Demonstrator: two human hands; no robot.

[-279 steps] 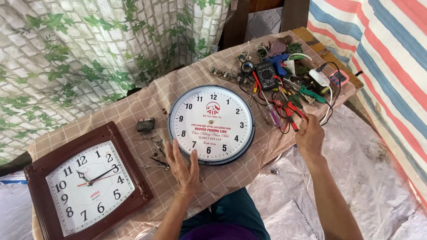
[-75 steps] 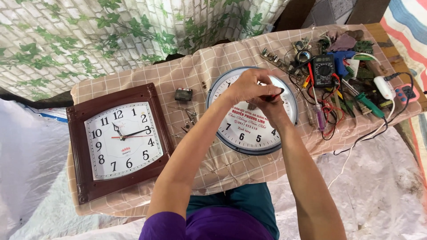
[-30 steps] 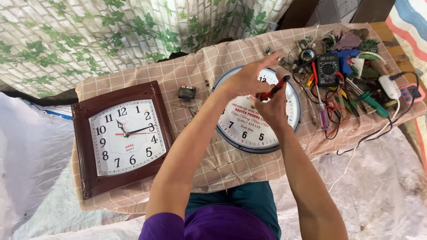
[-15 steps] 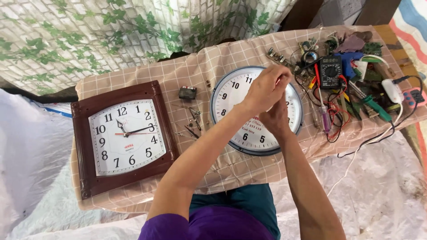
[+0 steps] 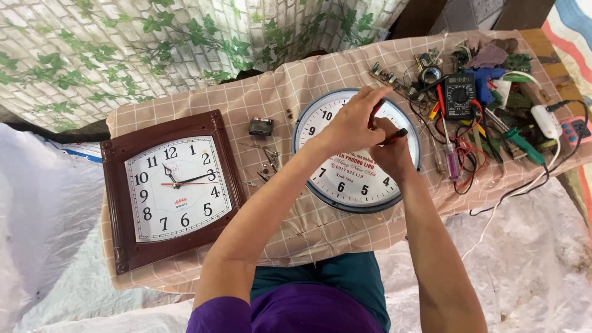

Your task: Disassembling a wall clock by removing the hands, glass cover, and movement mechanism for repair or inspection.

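Round clock (image 5: 354,179): I see it face up, middle of the worktop (image 5: 308,228).
Left hand (image 5: 353,122): over the dial's upper part, fingers curled on a small dark tool (image 5: 377,108).
Right hand (image 5: 390,150): just beside it, pinching a red-handled tool (image 5: 394,134).
Square clock (image 5: 171,188): brown frame, well left.
Meter (image 5: 459,95): right, among wires and hand tools.
Small black part (image 5: 261,126): between the clocks.
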